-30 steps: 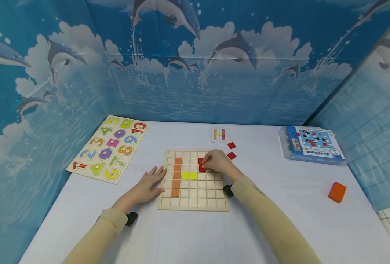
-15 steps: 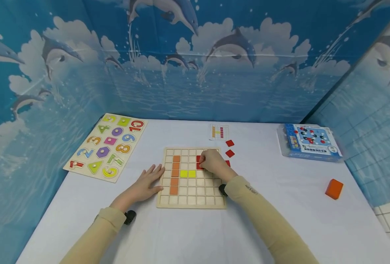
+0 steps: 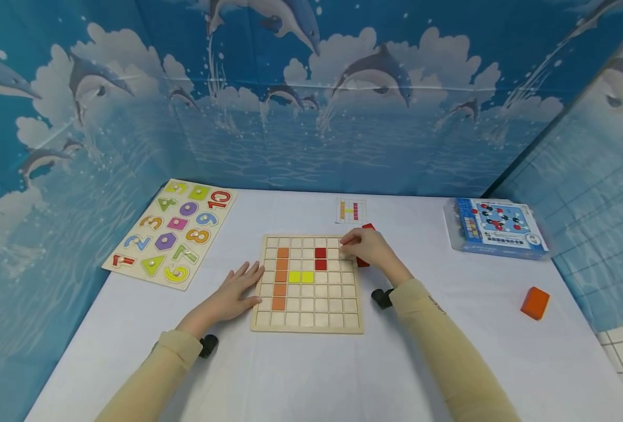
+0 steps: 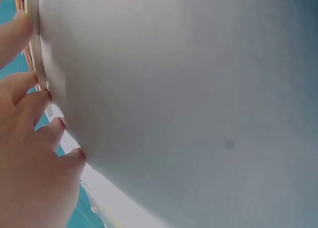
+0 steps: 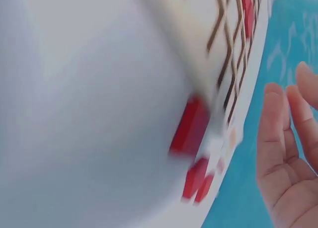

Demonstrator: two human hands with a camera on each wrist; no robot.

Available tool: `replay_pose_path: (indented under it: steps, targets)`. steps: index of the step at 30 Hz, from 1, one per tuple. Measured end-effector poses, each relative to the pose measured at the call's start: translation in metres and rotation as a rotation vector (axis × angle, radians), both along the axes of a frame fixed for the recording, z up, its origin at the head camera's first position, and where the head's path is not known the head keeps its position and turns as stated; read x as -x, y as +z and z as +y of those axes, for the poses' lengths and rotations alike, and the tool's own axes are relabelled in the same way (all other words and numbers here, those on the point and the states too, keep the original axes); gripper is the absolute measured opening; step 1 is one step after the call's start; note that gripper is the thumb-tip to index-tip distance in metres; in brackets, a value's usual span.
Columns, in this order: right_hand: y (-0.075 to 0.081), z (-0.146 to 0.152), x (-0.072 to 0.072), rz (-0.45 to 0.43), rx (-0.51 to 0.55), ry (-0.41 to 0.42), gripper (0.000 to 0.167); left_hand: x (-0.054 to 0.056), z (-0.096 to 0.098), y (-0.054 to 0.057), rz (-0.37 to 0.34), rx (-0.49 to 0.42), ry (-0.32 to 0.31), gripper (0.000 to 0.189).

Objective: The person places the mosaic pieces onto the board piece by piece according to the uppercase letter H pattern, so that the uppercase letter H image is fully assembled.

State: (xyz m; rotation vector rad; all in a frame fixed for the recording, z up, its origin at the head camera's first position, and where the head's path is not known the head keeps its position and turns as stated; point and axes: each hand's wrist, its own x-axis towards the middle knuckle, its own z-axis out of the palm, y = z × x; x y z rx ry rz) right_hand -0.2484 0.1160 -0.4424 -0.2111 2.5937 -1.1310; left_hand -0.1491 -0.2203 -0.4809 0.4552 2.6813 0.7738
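Observation:
A wooden grid board (image 3: pixel 307 321) lies flat on the white table. On it are a column of orange tiles (image 3: pixel 280 276), two yellow tiles (image 3: pixel 301 276) side by side and two red tiles (image 3: pixel 320 259) one above the other. My left hand (image 3: pixel 232 298) rests spread at the board's left edge, fingertips touching the rim in the left wrist view. Over the upper right corner of the board hovers my right hand (image 3: pixel 370 249), with nothing between thumb and fingers. Loose red tiles (image 5: pixel 190 126) lie just off the board's right side, partly hidden by this hand in the head view.
A small pattern card (image 3: pixel 351 210) lies behind the board. To the left is a number-and-shape puzzle board (image 3: pixel 176 234). A blue boxed set (image 3: pixel 497 228) stands at the back right, and an orange block (image 3: pixel 535 303) sits nearer on the right.
My right hand has let go of the lower red tile on the grid and moved right, toward the loose red tiles. The left hand has stayed at the board's edge.

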Motion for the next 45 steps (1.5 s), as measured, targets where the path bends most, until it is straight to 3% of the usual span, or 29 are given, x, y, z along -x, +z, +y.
replay_pose_path:
  steps: [8,18,35,45]
  targets:
    - [-0.003,0.040,0.002,-0.021,-0.012,-0.064,0.028,0.002,0.000,0.003,-0.004,-0.009,-0.005,0.072]
    - [-0.009,0.057,-0.005,-0.045,0.006,-0.058,0.033,0.001,0.000,-0.001,-0.004,-0.014,-0.001,0.072]
    - [-0.016,0.048,-0.006,-0.058,-0.079,-0.036,0.032,0.001,0.001,-0.001,-0.003,-0.006,0.003,0.072]
    - [-0.020,0.038,-0.008,-0.008,-0.147,0.006,0.034,0.001,0.001,0.000,-0.003,-0.009,0.007,0.072]
